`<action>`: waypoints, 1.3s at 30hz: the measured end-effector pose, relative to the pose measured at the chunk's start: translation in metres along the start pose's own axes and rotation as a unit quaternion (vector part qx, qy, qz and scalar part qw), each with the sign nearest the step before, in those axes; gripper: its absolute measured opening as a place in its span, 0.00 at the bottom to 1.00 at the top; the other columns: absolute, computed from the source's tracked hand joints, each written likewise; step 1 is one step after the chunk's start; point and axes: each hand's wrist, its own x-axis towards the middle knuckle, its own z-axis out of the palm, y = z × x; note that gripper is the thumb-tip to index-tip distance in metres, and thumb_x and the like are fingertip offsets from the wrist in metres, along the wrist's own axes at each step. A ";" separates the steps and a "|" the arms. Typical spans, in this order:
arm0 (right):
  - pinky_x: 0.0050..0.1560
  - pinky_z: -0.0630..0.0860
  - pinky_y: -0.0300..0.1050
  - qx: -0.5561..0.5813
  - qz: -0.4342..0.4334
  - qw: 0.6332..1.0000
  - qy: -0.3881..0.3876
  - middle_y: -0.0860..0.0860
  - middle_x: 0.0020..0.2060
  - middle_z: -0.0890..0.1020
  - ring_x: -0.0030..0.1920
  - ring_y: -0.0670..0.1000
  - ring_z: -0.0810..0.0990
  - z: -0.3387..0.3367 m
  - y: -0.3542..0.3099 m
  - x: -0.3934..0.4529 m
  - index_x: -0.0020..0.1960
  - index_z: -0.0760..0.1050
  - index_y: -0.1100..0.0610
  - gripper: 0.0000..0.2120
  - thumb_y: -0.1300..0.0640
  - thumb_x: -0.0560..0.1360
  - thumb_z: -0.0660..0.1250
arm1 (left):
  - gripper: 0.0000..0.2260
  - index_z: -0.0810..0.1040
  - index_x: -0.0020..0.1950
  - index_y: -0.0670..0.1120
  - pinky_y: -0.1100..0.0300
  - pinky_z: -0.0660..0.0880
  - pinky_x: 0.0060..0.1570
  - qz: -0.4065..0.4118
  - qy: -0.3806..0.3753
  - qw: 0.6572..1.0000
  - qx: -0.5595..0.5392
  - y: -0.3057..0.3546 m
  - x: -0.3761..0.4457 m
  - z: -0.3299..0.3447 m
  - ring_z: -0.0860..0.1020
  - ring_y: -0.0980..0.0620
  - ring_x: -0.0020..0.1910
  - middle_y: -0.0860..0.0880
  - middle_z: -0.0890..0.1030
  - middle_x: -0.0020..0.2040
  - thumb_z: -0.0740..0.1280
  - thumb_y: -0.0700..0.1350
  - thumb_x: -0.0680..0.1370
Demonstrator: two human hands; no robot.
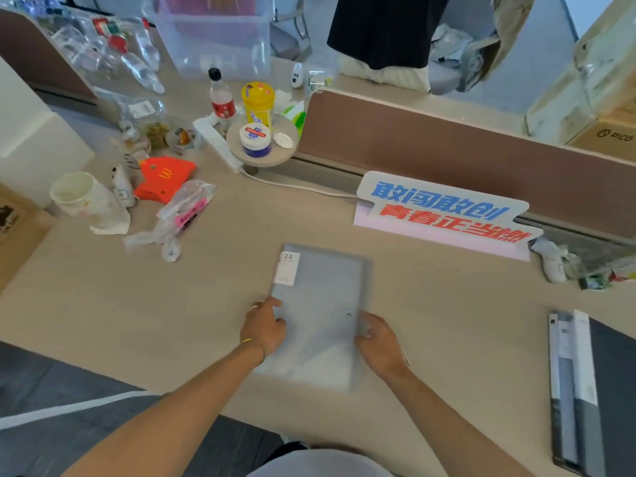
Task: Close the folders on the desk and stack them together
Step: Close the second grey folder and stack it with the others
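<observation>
Two folders matter here, and the head view shows them well apart. The grey translucent folder lies shut and flat on the desk, straight in front of you, with its white label at the far left corner and a small snap stud near the right edge. The dark folder lies off to your right near the desk's front edge; part of it runs out of the frame, so you cannot tell from here whether it is fully shut.

Your left hand rests on the grey folder's left edge, fingers loosely curled and pressing down, holding nothing. Your right hand sits at the right edge just below the stud, fingers bent around the border; whether they are under the cover or only against it is not clear.

To do this step well, keep the left hand as the anchor so the slippery plastic does not slide, and press the flap home at the stud with your right fingertips. Check that the edges line up before you let go. Then lift the folder by both long edges, keeping it level, and carry it across to the dark one, squaring the corners as you set it down. Keep clear of the printed sign behind.
</observation>
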 end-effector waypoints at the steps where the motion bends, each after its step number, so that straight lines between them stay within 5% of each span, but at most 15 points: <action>1: 0.67 0.74 0.51 0.010 0.012 1.000 -0.020 0.51 0.65 0.78 0.64 0.55 0.79 0.002 0.004 0.002 0.71 0.74 0.51 0.29 0.66 0.71 0.65 | 0.18 0.76 0.65 0.50 0.56 0.74 0.52 -0.006 0.002 1.000 -0.008 0.002 0.000 0.000 0.78 0.41 0.56 0.42 0.74 0.63 0.64 0.40 0.76; 6: 0.61 0.79 0.54 0.051 0.016 0.997 -0.060 0.45 0.55 0.85 0.57 0.51 0.84 0.023 0.049 0.036 0.61 0.80 0.40 0.30 0.62 0.63 0.64 | 0.15 0.79 0.62 0.45 0.61 0.69 0.48 -0.060 0.018 0.988 -0.138 0.010 0.007 -0.005 0.77 0.45 0.48 0.40 0.79 0.61 0.65 0.38 0.76; 10: 0.60 0.79 0.53 0.090 0.011 0.994 -0.063 0.43 0.52 0.87 0.54 0.49 0.85 0.013 0.034 0.026 0.55 0.83 0.39 0.26 0.64 0.66 0.66 | 0.17 0.79 0.58 0.47 0.53 0.76 0.56 -0.082 0.046 0.969 -0.230 0.021 0.004 -0.020 0.81 0.42 0.55 0.45 0.82 0.53 0.66 0.43 0.69; 14: 0.61 0.79 0.55 0.107 -0.004 0.990 -0.094 0.42 0.53 0.87 0.55 0.47 0.85 0.012 0.038 0.025 0.55 0.83 0.39 0.25 0.63 0.65 0.68 | 0.21 0.82 0.59 0.43 0.54 0.78 0.51 -0.066 0.035 0.964 -0.254 0.030 0.000 -0.027 0.83 0.43 0.48 0.44 0.85 0.50 0.67 0.44 0.67; 18: 0.49 0.80 0.36 0.123 0.017 0.988 -0.093 0.41 0.46 0.86 0.50 0.46 0.85 0.003 0.024 0.011 0.49 0.83 0.41 0.23 0.69 0.70 0.67 | 0.16 0.71 0.59 0.46 0.50 0.78 0.52 -0.031 0.018 0.962 -0.272 0.046 -0.015 -0.024 0.81 0.43 0.48 0.45 0.81 0.52 0.71 0.39 0.75; 20: 0.44 0.77 0.31 0.135 0.022 0.987 -0.089 0.47 0.52 0.86 0.53 0.50 0.84 -0.001 0.025 0.010 0.55 0.82 0.48 0.23 0.72 0.70 0.66 | 0.16 0.69 0.59 0.48 0.46 0.79 0.52 -0.004 0.010 0.962 -0.272 0.054 -0.025 -0.021 0.82 0.40 0.50 0.43 0.81 0.53 0.70 0.38 0.76; 23: 0.53 0.74 0.39 0.173 0.019 0.982 -0.070 0.51 0.64 0.80 0.57 0.52 0.81 -0.009 0.030 0.010 0.64 0.77 0.50 0.26 0.70 0.71 0.65 | 0.14 0.70 0.56 0.54 0.44 0.79 0.50 0.033 0.011 0.958 -0.284 0.069 -0.045 -0.018 0.83 0.39 0.47 0.41 0.84 0.51 0.69 0.39 0.76; 26: 0.49 0.73 0.37 0.229 0.036 0.972 -0.042 0.51 0.65 0.75 0.57 0.53 0.78 -0.026 0.032 0.008 0.72 0.71 0.53 0.28 0.70 0.74 0.65 | 0.16 0.72 0.58 0.56 0.46 0.78 0.46 0.067 0.018 0.950 -0.303 0.087 -0.065 -0.015 0.80 0.45 0.42 0.41 0.84 0.49 0.68 0.39 0.76; 29: 0.57 0.76 0.41 0.285 0.026 0.958 -0.032 0.55 0.69 0.74 0.60 0.54 0.79 -0.049 0.047 0.010 0.76 0.64 0.45 0.32 0.62 0.76 0.68 | 0.19 0.74 0.64 0.54 0.47 0.78 0.47 0.093 0.010 0.940 -0.327 0.105 -0.082 -0.009 0.81 0.46 0.43 0.41 0.85 0.51 0.68 0.37 0.77; 31: 0.62 0.75 0.49 0.309 0.020 0.951 -0.017 0.56 0.65 0.77 0.60 0.53 0.80 -0.067 0.059 0.010 0.77 0.60 0.39 0.35 0.56 0.75 0.71 | 0.20 0.75 0.65 0.52 0.44 0.79 0.52 0.105 0.000 0.931 -0.349 0.119 -0.091 -0.003 0.82 0.46 0.45 0.40 0.85 0.53 0.68 0.35 0.77; 34: 0.60 0.75 0.53 0.365 0.022 0.930 0.021 0.53 0.49 0.82 0.50 0.53 0.80 -0.101 0.073 0.002 0.79 0.56 0.42 0.35 0.59 0.78 0.68 | 0.19 0.76 0.63 0.54 0.43 0.79 0.55 0.115 -0.022 0.919 -0.378 0.146 -0.106 0.008 0.82 0.46 0.47 0.40 0.85 0.54 0.68 0.34 0.77; 39: 0.48 0.75 0.53 0.414 -0.015 0.902 0.122 0.54 0.39 0.81 0.43 0.53 0.79 -0.168 0.103 -0.020 0.75 0.66 0.43 0.34 0.59 0.73 0.71 | 0.21 0.75 0.67 0.48 0.37 0.76 0.59 0.139 -0.058 0.905 -0.398 0.198 -0.123 0.043 0.81 0.43 0.48 0.35 0.84 0.56 0.70 0.35 0.76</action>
